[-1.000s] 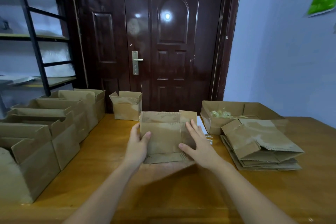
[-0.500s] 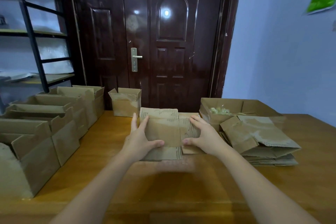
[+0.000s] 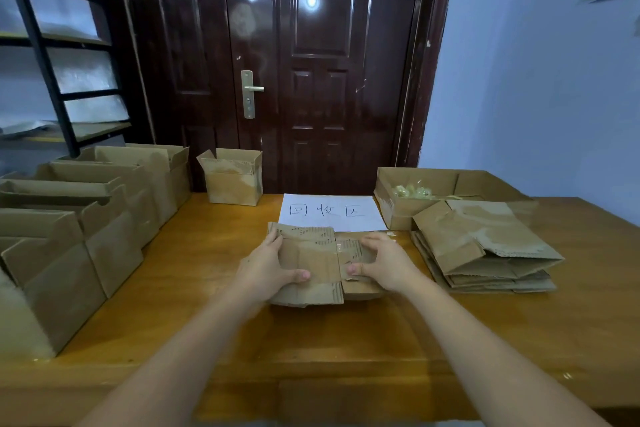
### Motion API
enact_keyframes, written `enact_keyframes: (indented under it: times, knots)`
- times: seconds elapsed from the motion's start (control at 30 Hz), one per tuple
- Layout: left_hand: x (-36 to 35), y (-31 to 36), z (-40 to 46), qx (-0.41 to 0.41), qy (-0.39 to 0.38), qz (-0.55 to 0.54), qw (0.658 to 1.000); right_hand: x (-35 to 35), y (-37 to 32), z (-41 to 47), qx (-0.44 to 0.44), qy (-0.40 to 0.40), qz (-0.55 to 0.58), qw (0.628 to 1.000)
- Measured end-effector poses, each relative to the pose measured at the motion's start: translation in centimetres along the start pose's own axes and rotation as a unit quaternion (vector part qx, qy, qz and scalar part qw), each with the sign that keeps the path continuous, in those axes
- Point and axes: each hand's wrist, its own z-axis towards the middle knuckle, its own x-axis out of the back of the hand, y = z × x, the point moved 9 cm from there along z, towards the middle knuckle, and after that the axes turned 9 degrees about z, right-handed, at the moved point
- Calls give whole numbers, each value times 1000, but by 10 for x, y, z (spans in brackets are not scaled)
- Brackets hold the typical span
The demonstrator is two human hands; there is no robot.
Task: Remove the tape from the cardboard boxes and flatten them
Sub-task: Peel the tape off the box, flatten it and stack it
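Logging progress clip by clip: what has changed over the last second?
The box has gone from half upright to pressed nearly flat on the table. Left hand and right hand shifted from its sides to gripping it from above. The white sheet behind is now uncovered. Flattened stack and standing boxes unchanged.

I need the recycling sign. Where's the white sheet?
Head view, table centre: the white sheet lies just beyond the flattened box, left of the open tape box.

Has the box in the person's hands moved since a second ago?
Yes. The flattened box has come down toward the table, uncovering the white paper sign behind it.
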Motion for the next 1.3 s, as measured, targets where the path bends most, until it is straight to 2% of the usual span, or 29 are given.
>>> enact_keyframes:
  times: [0.27,0.43,0.57,0.7,0.8,0.9,0.97,1.03,1.17,1.3]
  knots:
    - [-6,0,14,4,6,50,999,-12,5,15,-2,19,-6,1000]
    - [-31,-7,18,13,-52,104,993,-45,26,22,-33,-51,-74,995]
    - [-39,-14,30,18,-120,149,981,-58,34,31,-19,-118,-188,975]
    - [-43,-18,36,21,-141,146,979,-61,40,36,-14,-138,-237,962]
    - [-42,-20,36,16,-143,248,958,-62,39,33,-4,-147,-269,952]
    - [-38,-17,35,-22,-100,380,919,-64,40,27,12,-154,-273,950]
    - [-38,-16,33,-47,-68,413,907,-65,44,21,17,-152,-253,955]
    - [-42,-19,28,-57,-39,397,915,-66,45,18,21,-133,-243,961]
    - [-58,-28,21,-45,-51,256,964,-68,48,20,23,-113,-247,962]
    - [-63,-32,24,-37,-60,217,974,-70,51,22,18,-113,-245,963]
